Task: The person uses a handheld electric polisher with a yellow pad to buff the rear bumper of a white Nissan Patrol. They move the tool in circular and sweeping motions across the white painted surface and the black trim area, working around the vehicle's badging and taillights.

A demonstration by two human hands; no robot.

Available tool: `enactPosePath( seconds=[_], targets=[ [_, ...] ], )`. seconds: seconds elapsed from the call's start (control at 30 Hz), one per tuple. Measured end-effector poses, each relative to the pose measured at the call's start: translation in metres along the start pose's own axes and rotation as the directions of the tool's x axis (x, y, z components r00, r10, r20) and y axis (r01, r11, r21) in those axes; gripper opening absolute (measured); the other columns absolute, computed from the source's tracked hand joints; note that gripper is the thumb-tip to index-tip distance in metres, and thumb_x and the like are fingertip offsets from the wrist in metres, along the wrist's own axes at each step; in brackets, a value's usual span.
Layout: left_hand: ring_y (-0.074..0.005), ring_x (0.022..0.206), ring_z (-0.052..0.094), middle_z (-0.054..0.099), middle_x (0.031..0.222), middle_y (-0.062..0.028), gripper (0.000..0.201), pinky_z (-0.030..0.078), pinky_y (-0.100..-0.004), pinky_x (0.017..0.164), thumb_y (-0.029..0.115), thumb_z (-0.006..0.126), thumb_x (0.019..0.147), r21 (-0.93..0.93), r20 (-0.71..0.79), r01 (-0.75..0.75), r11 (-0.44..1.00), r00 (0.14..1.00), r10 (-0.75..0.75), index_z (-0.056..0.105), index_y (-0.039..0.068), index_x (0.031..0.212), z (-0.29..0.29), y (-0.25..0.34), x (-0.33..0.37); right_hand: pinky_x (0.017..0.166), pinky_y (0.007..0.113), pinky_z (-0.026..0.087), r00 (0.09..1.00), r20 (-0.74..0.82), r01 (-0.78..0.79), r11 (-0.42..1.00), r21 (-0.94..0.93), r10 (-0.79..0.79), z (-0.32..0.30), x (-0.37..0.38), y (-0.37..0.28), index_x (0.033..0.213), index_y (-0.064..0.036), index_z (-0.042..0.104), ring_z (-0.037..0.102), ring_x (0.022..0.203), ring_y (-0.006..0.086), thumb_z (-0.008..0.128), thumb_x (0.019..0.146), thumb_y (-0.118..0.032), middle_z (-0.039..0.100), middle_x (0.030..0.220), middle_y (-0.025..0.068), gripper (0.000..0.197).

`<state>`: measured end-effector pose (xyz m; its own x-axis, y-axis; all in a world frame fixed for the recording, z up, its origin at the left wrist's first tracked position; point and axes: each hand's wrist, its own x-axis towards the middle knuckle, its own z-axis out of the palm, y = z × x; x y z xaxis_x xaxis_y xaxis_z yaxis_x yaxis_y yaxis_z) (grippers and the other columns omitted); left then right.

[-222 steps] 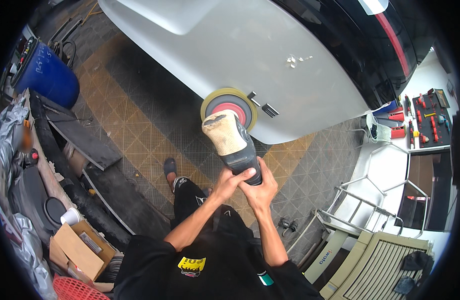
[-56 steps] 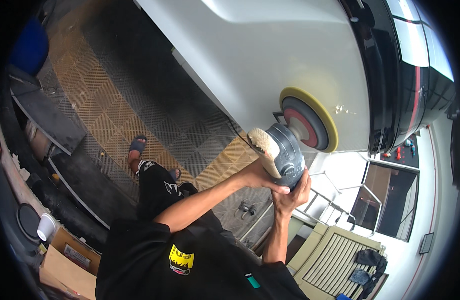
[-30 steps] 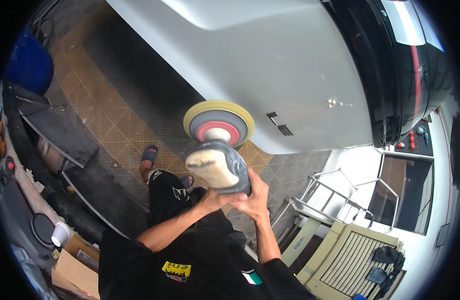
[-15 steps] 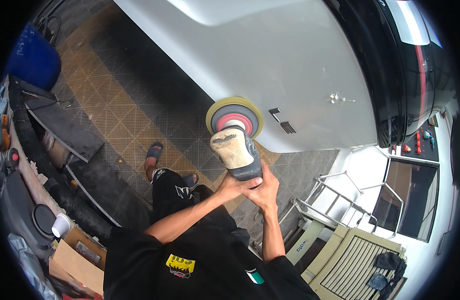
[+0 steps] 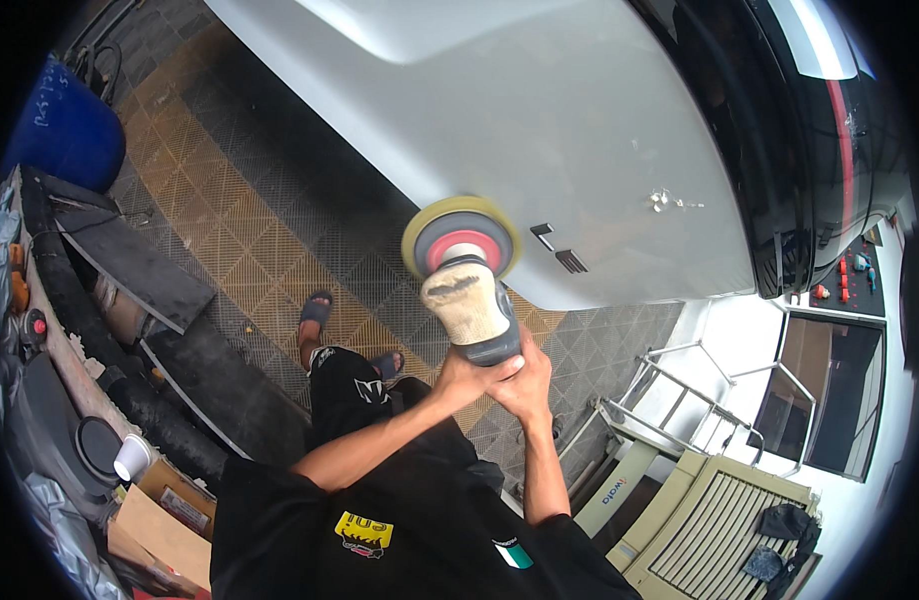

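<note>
Silver paint covers the car panel [image 5: 540, 120] in front of me, and the polisher [image 5: 470, 308] is at its long lower edge, short of the corner nearest me. The round yellow-rimmed pad [image 5: 435, 222] overlaps that edge in my view, partly over the panel and partly past it, above the tiled floor [image 5: 265, 285]; I cannot tell whether its face touches the paint or whether it is spinning. My left hand [image 5: 464, 382] and right hand [image 5: 529, 384] close together around the dark rear end of the body, one on each side, thumbs meeting on top; the fingers underneath are hidden from me. The worn pale cover [image 5: 468, 302] on the tool's head is uppermost. Dark badge characters [image 5: 572, 261] sit on the panel just beside the pad, toward the corner, and farther in, toward the black trim [image 5: 780, 200], is a patch of bright specks [image 5: 664, 200], chips or glare, I can't say which. I take the step in hand to be buffing along this lower edge. To my mind the next move calls for a firm two-handed grip, light pressure, the pad laid flat rather than tipped over the edge, and its rim clear of the badge.
</note>
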<state>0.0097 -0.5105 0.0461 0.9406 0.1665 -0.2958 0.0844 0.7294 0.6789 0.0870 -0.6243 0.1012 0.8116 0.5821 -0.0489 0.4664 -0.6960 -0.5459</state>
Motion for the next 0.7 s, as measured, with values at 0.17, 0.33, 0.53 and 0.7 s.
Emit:
enactPosePath(
  seconds=[0.17, 0.33, 0.53, 0.7],
  targets=[
    [-0.0204, 0.133, 0.057, 0.062, 0.141, -0.0127, 0.073, 0.046, -0.0387, 0.114, 0.027, 0.089, 0.090, -0.021, -0.093, 0.034, 0.999, 0.995, -0.036, 0.054, -0.001, 0.147, -0.006, 0.012, -0.006, 0.087, 0.047, 0.061, 0.997, 0.066, -0.029, 1.000, -0.004, 0.029, -0.002, 0.008, -0.029, 0.139, -0.0022, 0.062, 0.076, 0.104, 0.0413, 0.087, 0.066, -0.028, 0.076, 0.115, 0.0234, 0.081],
    [-0.0195, 0.127, 0.062, 0.065, 0.138, -0.0104, 0.073, 0.051, -0.0363, 0.109, 0.027, 0.093, 0.085, 0.101, -0.089, 0.044, 0.994, 0.995, -0.035, 0.058, -0.001, 0.143, -0.044, 0.040, 0.004, 0.095, 0.045, 0.060, 0.994, -0.111, 0.012, 0.996, 0.091, -0.002, 0.052, 0.019, -0.026, 0.142, 0.0003, 0.060, 0.075, 0.111, 0.0404, 0.086, 0.066, -0.027, 0.074, 0.124, 0.0239, 0.085],
    [-0.0198, 0.121, 0.066, 0.070, 0.131, -0.0107, 0.061, 0.053, -0.0359, 0.107, 0.015, 0.090, 0.084, 0.141, -0.204, -0.012, 0.990, 0.978, 0.041, 0.063, -0.002, 0.137, -0.117, 0.100, 0.007, 0.101, 0.047, 0.058, 0.999, -0.023, -0.038, 0.967, 0.251, 0.045, 0.116, 0.061, -0.093, 0.148, -0.0036, 0.056, 0.072, 0.119, 0.0404, 0.086, 0.069, -0.033, 0.071, 0.133, 0.0233, 0.089],
    [-0.0213, 0.112, 0.069, 0.072, 0.122, -0.0107, 0.058, 0.055, -0.0359, 0.101, 0.013, 0.085, 0.079, 0.143, -0.281, -0.070, 0.987, 0.954, 0.109, 0.066, -0.003, 0.132, -0.178, 0.164, 0.017, 0.091, 0.051, 0.061, 0.996, -0.083, 0.042, 0.968, 0.248, -0.022, 0.162, 0.103, -0.156, 0.155, -0.0109, 0.048, 0.073, 0.114, 0.0405, 0.088, 0.072, -0.038, 0.070, 0.130, 0.0219, 0.096]
  ],
)
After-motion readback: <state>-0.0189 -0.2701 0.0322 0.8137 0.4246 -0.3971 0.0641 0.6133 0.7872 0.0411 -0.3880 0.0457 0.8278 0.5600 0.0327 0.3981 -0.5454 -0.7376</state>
